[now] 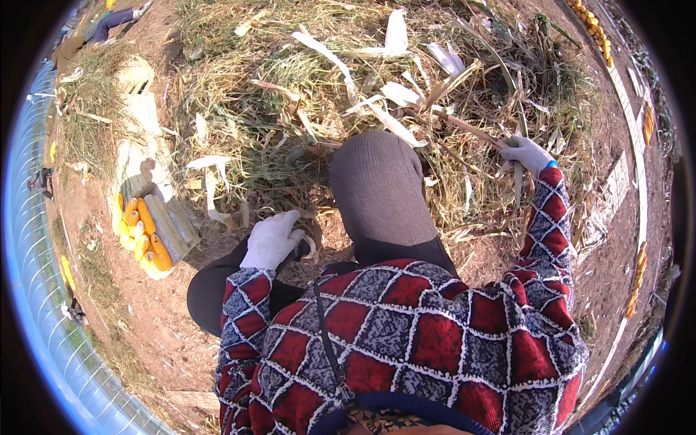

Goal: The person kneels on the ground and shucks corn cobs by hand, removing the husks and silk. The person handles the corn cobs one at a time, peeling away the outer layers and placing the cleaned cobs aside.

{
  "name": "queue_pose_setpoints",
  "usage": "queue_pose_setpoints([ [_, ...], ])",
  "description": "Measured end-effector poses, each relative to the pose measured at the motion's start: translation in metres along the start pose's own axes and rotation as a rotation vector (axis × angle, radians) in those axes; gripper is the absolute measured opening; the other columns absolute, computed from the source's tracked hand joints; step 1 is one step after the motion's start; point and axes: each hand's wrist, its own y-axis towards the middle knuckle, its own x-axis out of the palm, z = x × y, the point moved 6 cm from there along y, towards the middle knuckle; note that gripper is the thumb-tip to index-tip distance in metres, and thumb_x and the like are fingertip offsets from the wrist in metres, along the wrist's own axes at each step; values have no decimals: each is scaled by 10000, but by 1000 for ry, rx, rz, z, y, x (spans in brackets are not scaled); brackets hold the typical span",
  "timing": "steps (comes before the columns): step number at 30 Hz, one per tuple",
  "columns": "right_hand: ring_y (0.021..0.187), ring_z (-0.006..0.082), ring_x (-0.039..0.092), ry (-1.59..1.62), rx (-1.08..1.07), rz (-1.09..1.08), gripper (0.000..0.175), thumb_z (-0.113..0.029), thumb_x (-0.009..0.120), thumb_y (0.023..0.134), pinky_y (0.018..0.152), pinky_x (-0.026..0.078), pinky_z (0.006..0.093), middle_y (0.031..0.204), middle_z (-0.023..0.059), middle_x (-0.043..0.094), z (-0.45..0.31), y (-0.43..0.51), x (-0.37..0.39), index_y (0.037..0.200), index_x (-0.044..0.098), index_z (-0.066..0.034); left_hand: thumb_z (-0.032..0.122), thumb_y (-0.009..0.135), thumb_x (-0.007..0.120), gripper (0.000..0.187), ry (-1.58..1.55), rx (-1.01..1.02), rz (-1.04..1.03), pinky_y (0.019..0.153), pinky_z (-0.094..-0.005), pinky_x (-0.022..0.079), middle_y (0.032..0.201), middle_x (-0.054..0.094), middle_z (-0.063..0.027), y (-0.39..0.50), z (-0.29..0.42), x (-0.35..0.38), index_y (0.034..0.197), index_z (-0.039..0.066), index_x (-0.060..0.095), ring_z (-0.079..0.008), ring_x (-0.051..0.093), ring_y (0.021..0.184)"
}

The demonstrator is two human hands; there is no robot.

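My left hand (271, 239), in a white knit glove, rests near my left knee, fingers loosely bent beside a curled dry husk (310, 247); whether it holds anything cannot be made out. At the right, my right hand (523, 154), also gloved, is closed around the end of a brown dry corn stalk (468, 128). That stalk reaches left into a heap of dry grass (255, 125). Pale corn husks (396, 124) lie scattered over the heap. To the left, several husked yellow corn cobs (145, 217) lie together beside a grey wooden piece (166, 225).
My grey-clad knee (378, 185) rises between my hands at the heap's edge. Long rows of corn cobs (592, 27) run along the far right. Another person (111, 24) is at the upper left, near the curved structure (32, 179).
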Motion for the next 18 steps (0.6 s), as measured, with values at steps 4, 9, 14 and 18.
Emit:
queue_pose_setpoints([
  [4,689,88,558,209,64,153,425,-221,736,957,624,479,252,839,-15,604,32,-10,-33,1302,655,14,340,948,630,364,18,44,59,876,-518,551,1113,709,-153,-2,1,-5,1222,102,604,-376,687,1054],
  [9,597,125,589,-54,172,252,420,-388,704,962,527,472,305,737,25,629,46,34,-17,1221,727,-58,327,941,638,343,21,18,33,876,-520,549,1110,708,-158,-1,-5,-1,1194,98,602,-381,686,1054],
  [14,1045,404,721,-515,136,402,504,-489,588,954,902,566,471,1065,237,754,28,155,52,1124,764,-48,328,942,640,337,33,-6,26,882,-529,544,1102,712,-164,-1,-7,1,1187,100,603,-387,683,1059],
  [18,1056,414,710,-257,46,515,430,-428,624,905,925,559,469,1066,232,755,14,214,92,1045,788,-57,338,950,633,336,27,-25,20,894,-533,536,1092,716,-164,-3,-5,1,1189,103,606,-389,685,1058],
])
